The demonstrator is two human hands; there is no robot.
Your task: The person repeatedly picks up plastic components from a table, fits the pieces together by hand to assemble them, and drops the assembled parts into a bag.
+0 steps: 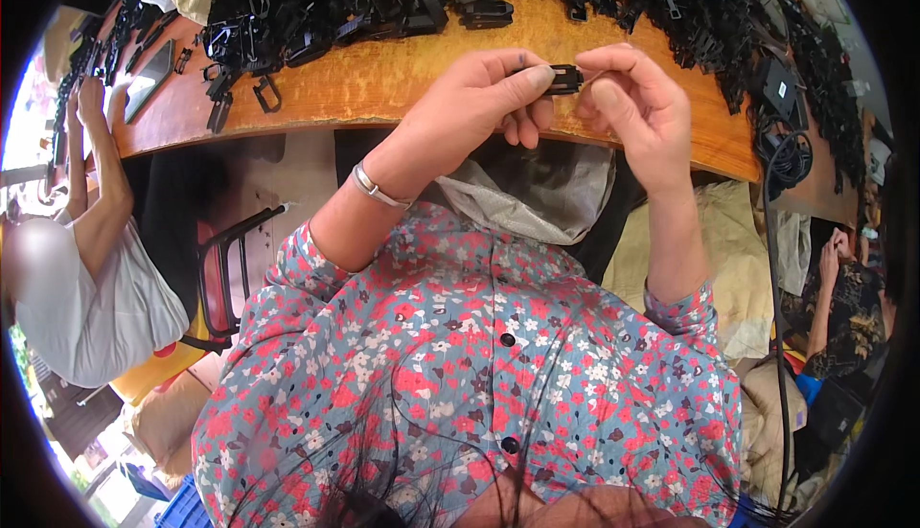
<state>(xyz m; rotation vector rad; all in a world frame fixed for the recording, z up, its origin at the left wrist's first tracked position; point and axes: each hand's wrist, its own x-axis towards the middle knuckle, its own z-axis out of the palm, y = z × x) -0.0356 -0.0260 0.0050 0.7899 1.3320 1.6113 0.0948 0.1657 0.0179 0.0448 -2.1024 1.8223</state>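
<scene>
Between the thumb and fingers of my left hand is a small black plastic part, narrow and rectangular, with a pale strip along its slot. It is held above the front edge of the wooden table. Just to its right, my right hand has its thumb and index finger curled toward the part's end. Its fingertips come close together there, and whatever they pinch is too small to make out. A loose black frame-shaped piece lies on the table to the left of my hands.
Heaps of black plastic parts cover the table's far side. A grey cloth bag hangs below my hands. A coiled black cable is at right. One person works at left, another at right.
</scene>
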